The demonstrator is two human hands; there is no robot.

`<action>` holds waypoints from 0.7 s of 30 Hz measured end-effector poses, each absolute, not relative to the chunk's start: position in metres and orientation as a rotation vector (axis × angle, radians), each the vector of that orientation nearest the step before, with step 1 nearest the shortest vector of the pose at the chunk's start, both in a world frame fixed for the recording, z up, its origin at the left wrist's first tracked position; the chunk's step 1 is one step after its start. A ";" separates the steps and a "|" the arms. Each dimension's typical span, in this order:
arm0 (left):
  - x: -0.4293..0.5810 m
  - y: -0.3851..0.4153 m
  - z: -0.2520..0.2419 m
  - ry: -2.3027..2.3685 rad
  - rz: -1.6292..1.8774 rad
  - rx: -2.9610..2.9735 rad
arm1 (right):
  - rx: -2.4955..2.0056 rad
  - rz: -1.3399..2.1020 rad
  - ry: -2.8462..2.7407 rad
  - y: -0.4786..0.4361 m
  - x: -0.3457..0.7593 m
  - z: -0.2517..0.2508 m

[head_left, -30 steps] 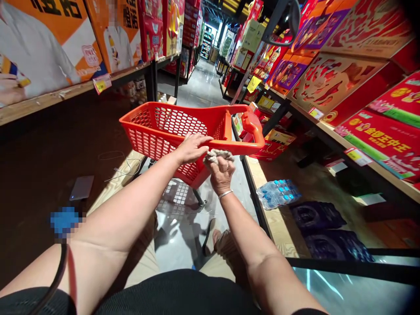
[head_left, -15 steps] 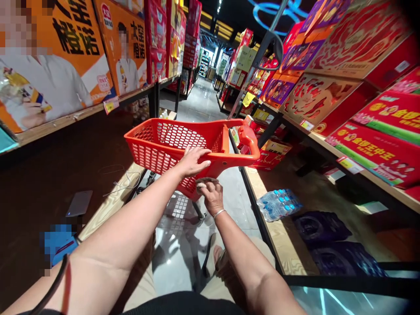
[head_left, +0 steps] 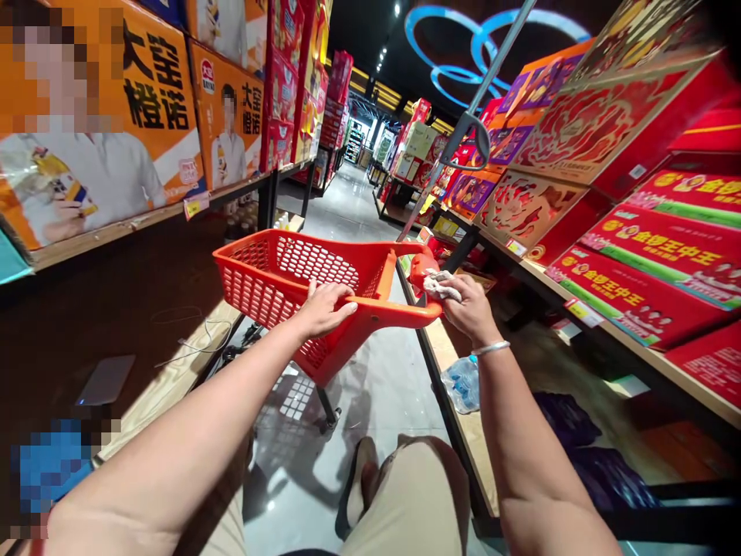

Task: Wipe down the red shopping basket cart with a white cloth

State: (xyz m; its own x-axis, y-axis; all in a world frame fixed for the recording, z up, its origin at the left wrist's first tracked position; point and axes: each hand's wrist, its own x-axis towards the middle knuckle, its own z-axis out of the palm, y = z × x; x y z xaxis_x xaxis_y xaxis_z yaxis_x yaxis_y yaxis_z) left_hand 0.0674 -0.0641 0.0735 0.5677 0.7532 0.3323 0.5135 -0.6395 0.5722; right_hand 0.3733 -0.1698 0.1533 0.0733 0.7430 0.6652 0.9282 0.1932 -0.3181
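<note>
An orange-red shopping cart (head_left: 341,309) with perforated basket walls stands in the aisle in front of me. My left hand (head_left: 325,309) rests on the near rim of its basket, fingers spread and holding nothing. On the right, my right hand (head_left: 470,306), with a silver bracelet at the wrist, grips a whitish cloth (head_left: 443,285). The cloth touches the right end of the cart's handle, beside a red rounded part (head_left: 423,269). Some of the handle is hidden behind the cloth and fingers.
Orange boxes (head_left: 156,116) line the left shelf. Red boxes (head_left: 654,255) fill the right shelf, above a pack of water bottles (head_left: 461,384). A grey pole (head_left: 492,62) slants up behind the cart. A flat device (head_left: 106,380) lies low left.
My right hand has moved up and right with the cloth, from below the basket to the handle end. My left hand stays on the rim. The view has shifted slightly.
</note>
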 end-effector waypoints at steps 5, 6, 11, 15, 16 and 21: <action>0.071 -0.084 0.084 1.001 0.841 2.396 | -1.440 -0.040 -1.757 -0.177 0.371 0.160; 0.072 -0.088 0.085 0.919 0.882 2.416 | -1.425 -0.066 -1.852 -0.184 0.364 0.162; 0.078 -0.098 0.082 0.700 0.928 2.485 | -1.395 -0.160 -1.979 -0.186 0.356 0.170; 0.081 -0.096 0.077 0.713 0.943 2.448 | -1.601 -0.293 -1.842 -0.132 0.391 0.174; 0.081 -0.095 0.077 0.705 0.945 2.447 | -1.684 -0.312 -1.815 -0.119 0.400 0.175; 0.078 -0.094 0.078 0.706 0.928 2.446 | -2.021 -0.296 -1.708 -0.092 0.402 0.187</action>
State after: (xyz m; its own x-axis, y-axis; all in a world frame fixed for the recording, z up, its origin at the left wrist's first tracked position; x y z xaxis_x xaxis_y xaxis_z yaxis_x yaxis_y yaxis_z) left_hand 0.0781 -0.0942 0.0782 0.6468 0.5922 0.4806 0.3056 -0.7786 0.5482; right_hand 0.4020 -0.0925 0.1869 0.2000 0.8677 0.4551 0.9702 -0.1106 -0.2154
